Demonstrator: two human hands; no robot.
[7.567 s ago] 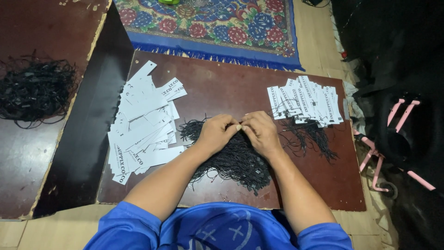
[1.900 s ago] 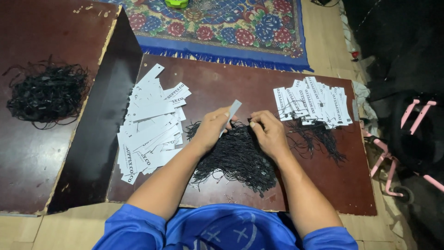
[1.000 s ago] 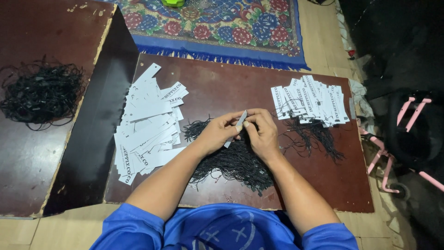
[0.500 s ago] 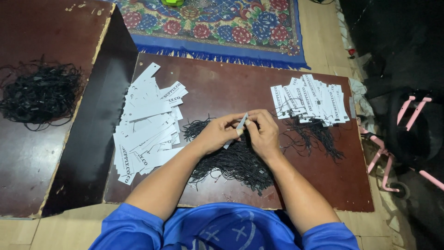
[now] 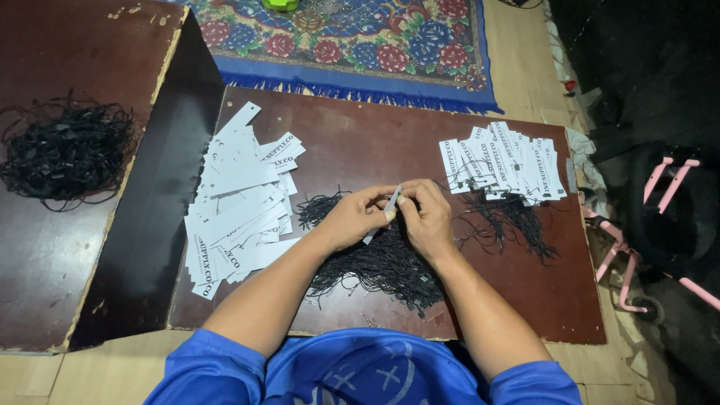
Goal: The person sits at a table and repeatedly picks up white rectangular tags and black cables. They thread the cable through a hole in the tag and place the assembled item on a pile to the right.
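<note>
Both the left hand [image 5: 360, 217] and right hand [image 5: 427, 214] pinch one white tag [image 5: 390, 204] above black strings [image 5: 382, 262]; tag piles [image 5: 236, 199] lie beside on the surface [image 5: 360, 142].

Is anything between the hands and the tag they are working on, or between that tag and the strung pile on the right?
Nothing visible. Both the left hand and right hand already pinch the narrow white paper tag; bare brown board lies before the white strung tags.

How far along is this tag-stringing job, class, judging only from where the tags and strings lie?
Done, it seems: a row of tags at the right, black strings trailing from them. In hand: the left hand and right hand pinch one white tag over a heap of black strings. Left: a loose pile of tags without strings, and another tangle.
</note>
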